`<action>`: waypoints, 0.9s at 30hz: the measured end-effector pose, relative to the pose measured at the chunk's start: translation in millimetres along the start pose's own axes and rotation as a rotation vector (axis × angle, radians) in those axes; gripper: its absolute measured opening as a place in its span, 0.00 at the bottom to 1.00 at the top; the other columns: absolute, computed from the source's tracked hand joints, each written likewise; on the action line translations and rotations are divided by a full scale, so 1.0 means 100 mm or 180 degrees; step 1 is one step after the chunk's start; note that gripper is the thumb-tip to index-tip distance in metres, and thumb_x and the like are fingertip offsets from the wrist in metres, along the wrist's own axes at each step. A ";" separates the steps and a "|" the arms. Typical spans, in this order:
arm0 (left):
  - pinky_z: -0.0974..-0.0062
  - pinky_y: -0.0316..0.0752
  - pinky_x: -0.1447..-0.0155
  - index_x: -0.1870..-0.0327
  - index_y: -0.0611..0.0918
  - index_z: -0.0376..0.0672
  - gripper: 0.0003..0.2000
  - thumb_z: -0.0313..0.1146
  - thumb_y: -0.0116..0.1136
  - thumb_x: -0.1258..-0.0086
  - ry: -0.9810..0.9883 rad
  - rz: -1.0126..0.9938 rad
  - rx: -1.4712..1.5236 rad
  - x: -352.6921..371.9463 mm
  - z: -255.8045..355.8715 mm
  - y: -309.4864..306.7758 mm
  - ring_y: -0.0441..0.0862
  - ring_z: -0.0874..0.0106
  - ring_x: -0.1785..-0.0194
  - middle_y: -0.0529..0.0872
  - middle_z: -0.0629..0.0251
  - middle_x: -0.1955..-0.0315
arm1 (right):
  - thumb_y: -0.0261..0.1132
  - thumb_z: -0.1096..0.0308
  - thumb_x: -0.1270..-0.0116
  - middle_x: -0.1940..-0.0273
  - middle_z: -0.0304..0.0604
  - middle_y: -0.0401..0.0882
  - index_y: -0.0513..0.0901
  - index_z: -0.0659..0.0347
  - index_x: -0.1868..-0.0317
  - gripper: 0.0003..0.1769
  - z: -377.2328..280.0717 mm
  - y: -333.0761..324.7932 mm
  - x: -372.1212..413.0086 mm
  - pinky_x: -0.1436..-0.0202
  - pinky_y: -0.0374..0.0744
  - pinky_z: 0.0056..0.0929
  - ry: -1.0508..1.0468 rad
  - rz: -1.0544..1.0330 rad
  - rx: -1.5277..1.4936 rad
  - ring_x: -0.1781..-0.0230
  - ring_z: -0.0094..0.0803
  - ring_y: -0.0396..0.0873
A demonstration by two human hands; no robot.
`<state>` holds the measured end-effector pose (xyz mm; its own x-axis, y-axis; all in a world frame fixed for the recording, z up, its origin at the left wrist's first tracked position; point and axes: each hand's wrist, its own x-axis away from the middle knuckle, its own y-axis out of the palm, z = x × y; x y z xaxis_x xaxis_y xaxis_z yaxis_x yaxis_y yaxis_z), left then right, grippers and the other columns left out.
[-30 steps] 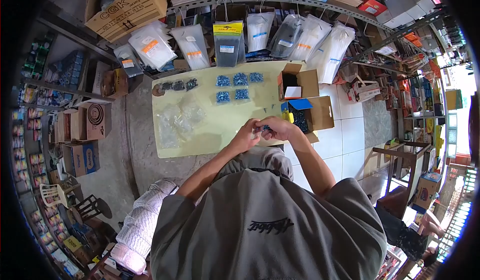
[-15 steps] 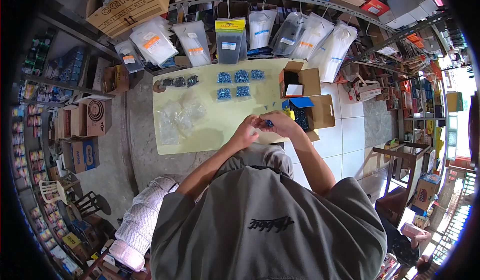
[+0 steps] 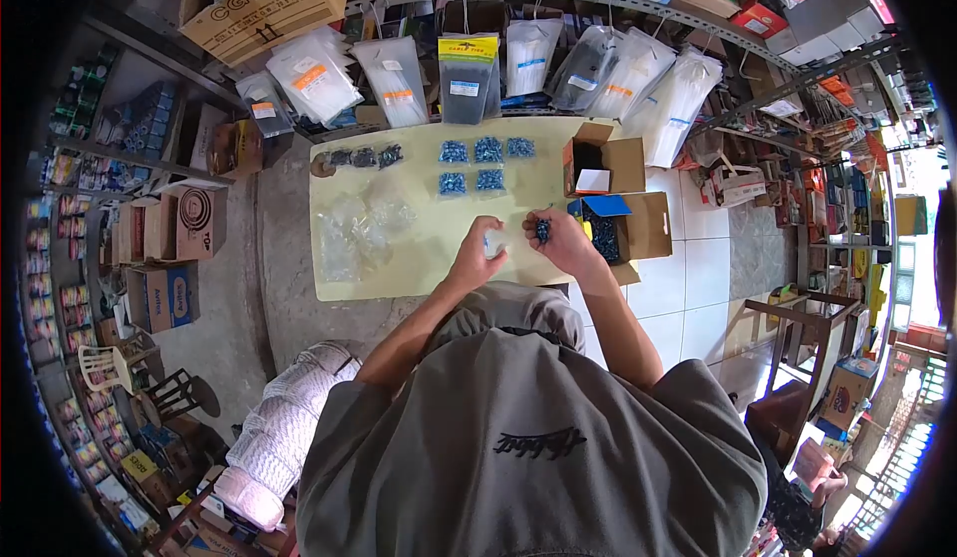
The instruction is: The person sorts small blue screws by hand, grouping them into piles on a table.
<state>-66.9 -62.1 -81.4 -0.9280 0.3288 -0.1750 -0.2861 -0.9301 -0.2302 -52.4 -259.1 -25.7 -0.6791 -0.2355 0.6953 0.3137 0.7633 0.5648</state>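
Note:
Over the front of the pale yellow table (image 3: 449, 248), my right hand (image 3: 563, 241) is closed around a cluster of small dark blue pieces (image 3: 542, 229). My left hand (image 3: 480, 252) holds a small clear plastic bag (image 3: 492, 243) between thumb and fingers, with a bit of blue in it. The two hands are apart. Several filled bags of blue pieces (image 3: 487, 148) lie in two rows beyond them. Right of my right hand is an open carton of dark blue pieces (image 3: 604, 233). Empty-looking clear bags (image 3: 349, 233) lie at the left.
Bags of dark pieces (image 3: 364, 156) sit at the table's back left. Another open carton (image 3: 620, 163) stands at the back right. Packs of cable ties (image 3: 470, 84) hang from the shelf behind. A white rope bundle (image 3: 284, 427) lies lower left; another person (image 3: 797, 497) is lower right.
My hands have moved apart: the left went slightly left, and the right turned so its cluster of blue pieces shows. The view has shifted slightly.

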 end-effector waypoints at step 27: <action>0.67 0.70 0.41 0.49 0.66 0.41 0.25 0.16 0.62 0.48 0.0513 0.0394 0.0372 -0.18 0.42 -0.06 0.76 0.63 0.46 0.74 0.58 0.54 | 0.50 0.60 0.27 0.75 0.29 0.64 0.74 0.60 0.58 0.12 -0.01 0.12 0.24 0.78 0.56 0.16 0.0161 -0.0353 0.0279 0.79 0.15 0.57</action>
<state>-58.2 -69.5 -36.5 -0.9104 0.2241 -0.3479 -0.2068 -0.9745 -0.0866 -64.4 -256.5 -1.4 -0.6713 -0.3496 0.6535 0.1778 0.7800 0.6000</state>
